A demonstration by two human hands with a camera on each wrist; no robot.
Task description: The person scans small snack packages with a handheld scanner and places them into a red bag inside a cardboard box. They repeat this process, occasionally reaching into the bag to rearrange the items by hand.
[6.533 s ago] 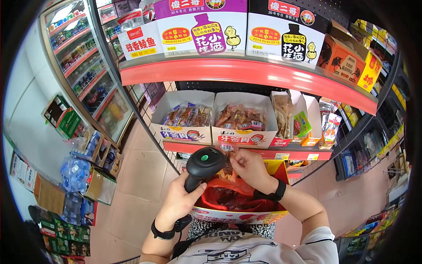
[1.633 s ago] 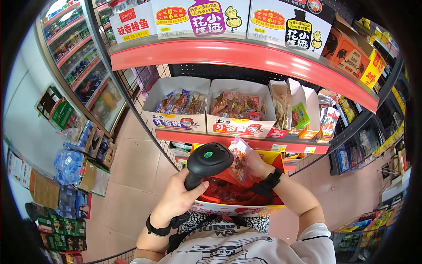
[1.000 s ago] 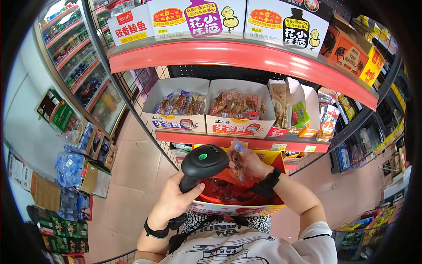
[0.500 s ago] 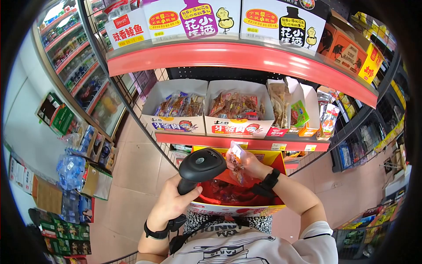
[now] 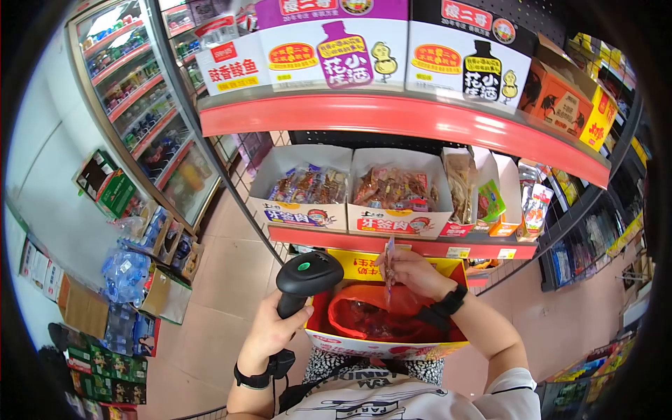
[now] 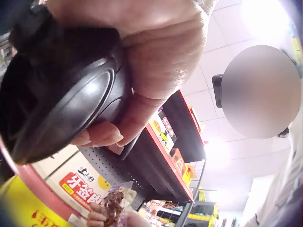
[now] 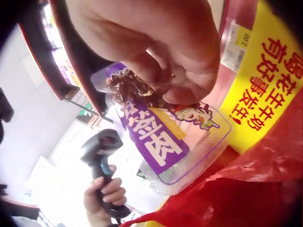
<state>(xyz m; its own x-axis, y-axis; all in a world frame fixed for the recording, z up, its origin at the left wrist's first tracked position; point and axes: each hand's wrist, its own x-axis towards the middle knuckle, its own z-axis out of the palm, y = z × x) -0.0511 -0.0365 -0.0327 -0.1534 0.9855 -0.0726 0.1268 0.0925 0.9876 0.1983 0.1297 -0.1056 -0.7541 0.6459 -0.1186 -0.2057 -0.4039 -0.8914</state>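
In the head view my left hand (image 5: 274, 327) grips the handle of a black barcode scanner (image 5: 309, 271), whose green light is lit. The scanner's dark body (image 6: 71, 99) fills much of the left wrist view. My right hand (image 5: 418, 274) pinches a clear snack packet (image 7: 161, 137) with a purple label and brown meat pieces inside. Seen from the head, the packet is nearly edge-on; the right wrist view shows its printed side. Below the right hand, a red plastic bag (image 5: 340, 302) with more packets lines a yellow and white carton (image 5: 360, 266) in front of the body.
A red-edged shelf (image 5: 420, 239) behind the carton holds two open boxes of snack packets, the left box (image 5: 301, 214) and the right box (image 5: 392, 220). A higher shelf edge (image 5: 406, 115) carries large cartons. Bottled water (image 5: 126, 273) stands on the floor at left.
The right hand has turned the packet from tilted to nearly edge-on. The scanner has shifted left, away from the packet, and its light is green again. The head view has tilted up slightly.
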